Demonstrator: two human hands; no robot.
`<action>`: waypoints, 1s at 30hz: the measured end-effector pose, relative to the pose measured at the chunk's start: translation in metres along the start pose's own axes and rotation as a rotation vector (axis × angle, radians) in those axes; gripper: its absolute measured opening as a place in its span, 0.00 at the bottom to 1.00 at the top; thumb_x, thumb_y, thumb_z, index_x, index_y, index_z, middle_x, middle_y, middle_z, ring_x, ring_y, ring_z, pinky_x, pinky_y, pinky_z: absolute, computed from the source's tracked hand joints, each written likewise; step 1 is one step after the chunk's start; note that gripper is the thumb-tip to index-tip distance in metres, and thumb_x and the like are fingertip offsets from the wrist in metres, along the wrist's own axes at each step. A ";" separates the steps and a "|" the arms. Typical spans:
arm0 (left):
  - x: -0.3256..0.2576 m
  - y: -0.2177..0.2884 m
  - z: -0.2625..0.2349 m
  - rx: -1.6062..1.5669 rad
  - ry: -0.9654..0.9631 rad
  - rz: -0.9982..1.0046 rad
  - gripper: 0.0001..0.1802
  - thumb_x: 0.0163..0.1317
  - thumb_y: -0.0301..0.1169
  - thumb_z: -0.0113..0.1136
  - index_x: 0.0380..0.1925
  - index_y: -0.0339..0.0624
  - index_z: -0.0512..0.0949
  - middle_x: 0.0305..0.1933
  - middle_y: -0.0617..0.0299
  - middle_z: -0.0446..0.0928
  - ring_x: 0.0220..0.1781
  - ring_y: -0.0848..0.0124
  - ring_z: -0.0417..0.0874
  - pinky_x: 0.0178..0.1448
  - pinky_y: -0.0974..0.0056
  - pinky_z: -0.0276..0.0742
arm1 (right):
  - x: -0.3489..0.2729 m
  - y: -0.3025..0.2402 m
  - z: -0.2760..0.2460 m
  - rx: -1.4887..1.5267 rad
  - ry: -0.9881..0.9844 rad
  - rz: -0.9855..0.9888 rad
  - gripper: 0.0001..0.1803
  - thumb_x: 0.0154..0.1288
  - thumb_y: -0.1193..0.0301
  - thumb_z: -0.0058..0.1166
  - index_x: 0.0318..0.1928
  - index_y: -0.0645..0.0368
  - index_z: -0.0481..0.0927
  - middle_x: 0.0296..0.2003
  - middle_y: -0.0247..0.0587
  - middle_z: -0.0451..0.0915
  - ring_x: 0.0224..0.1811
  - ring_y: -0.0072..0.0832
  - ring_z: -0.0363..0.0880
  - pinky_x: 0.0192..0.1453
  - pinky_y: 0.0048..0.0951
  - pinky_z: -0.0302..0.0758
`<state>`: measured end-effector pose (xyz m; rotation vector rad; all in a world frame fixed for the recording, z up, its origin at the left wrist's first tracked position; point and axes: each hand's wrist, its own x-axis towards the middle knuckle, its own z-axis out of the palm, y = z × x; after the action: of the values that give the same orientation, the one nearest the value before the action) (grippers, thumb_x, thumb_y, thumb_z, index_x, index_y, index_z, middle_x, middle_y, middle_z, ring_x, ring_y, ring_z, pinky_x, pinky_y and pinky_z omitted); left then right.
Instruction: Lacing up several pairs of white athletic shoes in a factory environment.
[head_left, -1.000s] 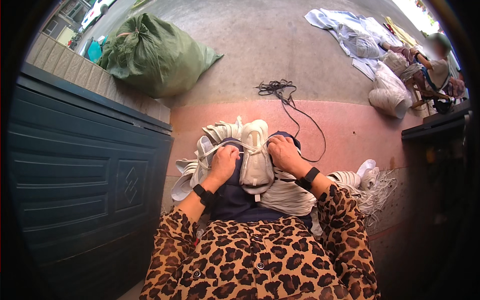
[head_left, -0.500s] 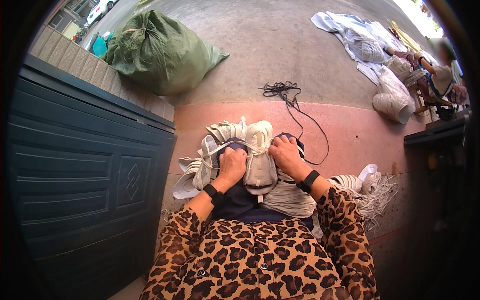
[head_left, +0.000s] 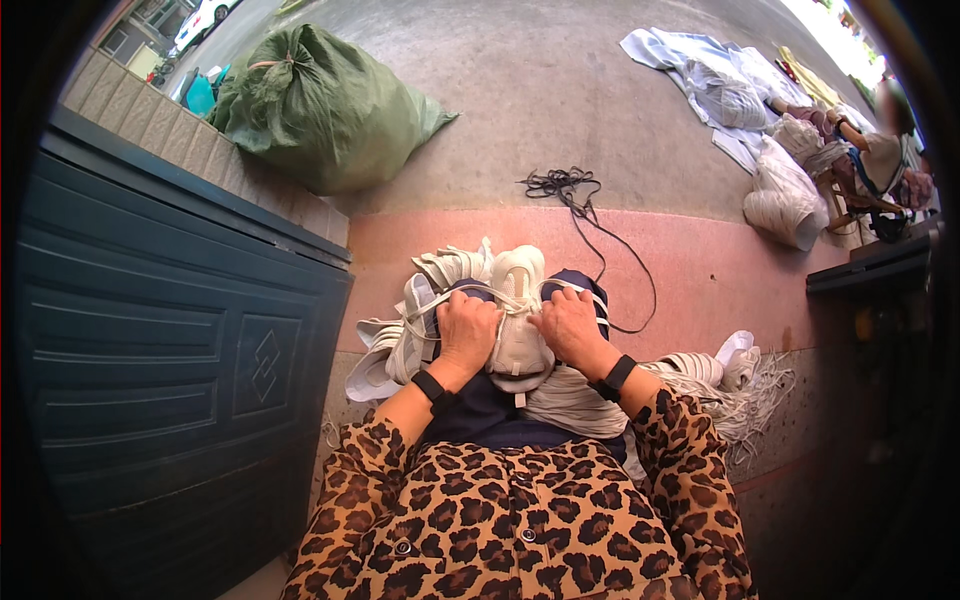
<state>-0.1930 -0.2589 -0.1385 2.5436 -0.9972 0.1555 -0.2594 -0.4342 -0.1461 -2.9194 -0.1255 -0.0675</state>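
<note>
A white lace [head_left: 480, 292] is pinched by the left hand [head_left: 466, 330] and the right hand [head_left: 568, 328] over a pale shoe upper [head_left: 520, 330] held on the lap.

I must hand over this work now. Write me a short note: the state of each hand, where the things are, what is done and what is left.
Left hand: fingers closed on a white cord at the pale shoe upper on the lap.
Right hand: also gripping the cord, on the upper's other side.
Things: more pale uppers stacked by the left hand; bundle of white cords at the right; black cord on the ground ahead.
Done: cord stretched across the upper.
Left: cannot tell how many pieces are finished.
</note>
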 end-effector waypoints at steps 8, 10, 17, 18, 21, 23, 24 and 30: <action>-0.009 -0.001 0.002 -0.081 -0.114 -0.029 0.05 0.49 0.30 0.57 0.27 0.42 0.76 0.31 0.62 0.75 0.38 0.61 0.70 0.38 0.57 0.67 | 0.003 0.012 0.009 0.018 -0.096 -0.095 0.09 0.53 0.68 0.46 0.26 0.59 0.76 0.28 0.41 0.73 0.36 0.36 0.71 0.38 0.40 0.65; -0.010 -0.008 0.006 -0.216 -0.079 0.017 0.05 0.49 0.29 0.57 0.27 0.42 0.76 0.31 0.62 0.75 0.37 0.60 0.70 0.37 0.58 0.67 | 0.002 0.018 0.015 0.068 -0.110 -0.090 0.08 0.52 0.69 0.47 0.25 0.58 0.77 0.28 0.41 0.73 0.35 0.36 0.71 0.38 0.40 0.64; 0.011 0.005 0.014 0.155 -0.097 0.242 0.05 0.45 0.35 0.56 0.18 0.48 0.76 0.24 0.62 0.73 0.32 0.62 0.72 0.35 0.61 0.67 | -0.003 0.011 0.021 0.273 0.115 -0.050 0.06 0.49 0.69 0.50 0.19 0.53 0.74 0.24 0.41 0.72 0.32 0.39 0.71 0.31 0.43 0.64; 0.014 0.010 0.016 0.116 -0.115 0.175 0.06 0.45 0.35 0.57 0.17 0.47 0.75 0.24 0.62 0.74 0.33 0.62 0.72 0.34 0.60 0.68 | -0.004 0.009 0.020 0.333 0.215 -0.066 0.04 0.48 0.71 0.51 0.20 0.54 0.75 0.22 0.42 0.73 0.30 0.40 0.72 0.31 0.43 0.65; 0.022 0.011 0.018 -0.060 -0.031 0.159 0.05 0.47 0.31 0.58 0.21 0.43 0.74 0.25 0.58 0.74 0.36 0.60 0.72 0.36 0.59 0.69 | -0.001 0.006 0.018 0.382 0.271 -0.110 0.04 0.48 0.72 0.52 0.20 0.57 0.76 0.21 0.44 0.75 0.27 0.40 0.73 0.32 0.37 0.69; 0.022 0.007 0.020 -0.091 0.020 0.115 0.06 0.47 0.29 0.57 0.24 0.42 0.71 0.25 0.57 0.72 0.36 0.60 0.72 0.36 0.59 0.69 | 0.000 0.007 0.018 0.265 0.165 -0.142 0.03 0.48 0.73 0.53 0.21 0.57 0.76 0.21 0.43 0.75 0.27 0.39 0.73 0.31 0.37 0.69; 0.022 0.006 0.021 -0.094 0.033 0.116 0.06 0.47 0.29 0.57 0.24 0.42 0.71 0.25 0.57 0.72 0.36 0.60 0.72 0.36 0.59 0.69 | 0.001 0.006 0.017 0.238 0.124 -0.170 0.03 0.48 0.72 0.53 0.22 0.57 0.76 0.20 0.42 0.75 0.27 0.38 0.74 0.32 0.37 0.69; 0.019 0.001 0.032 -0.362 0.031 -0.018 0.06 0.48 0.26 0.55 0.28 0.40 0.70 0.26 0.51 0.72 0.33 0.52 0.73 0.37 0.54 0.70 | 0.013 -0.003 0.000 -0.217 -0.098 -0.435 0.04 0.50 0.71 0.48 0.26 0.53 0.76 0.24 0.32 0.75 0.33 0.29 0.73 0.39 0.31 0.65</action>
<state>-0.1809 -0.2842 -0.1629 2.2134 -0.8989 0.0066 -0.2465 -0.4305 -0.1443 -3.0505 -0.8151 -0.0067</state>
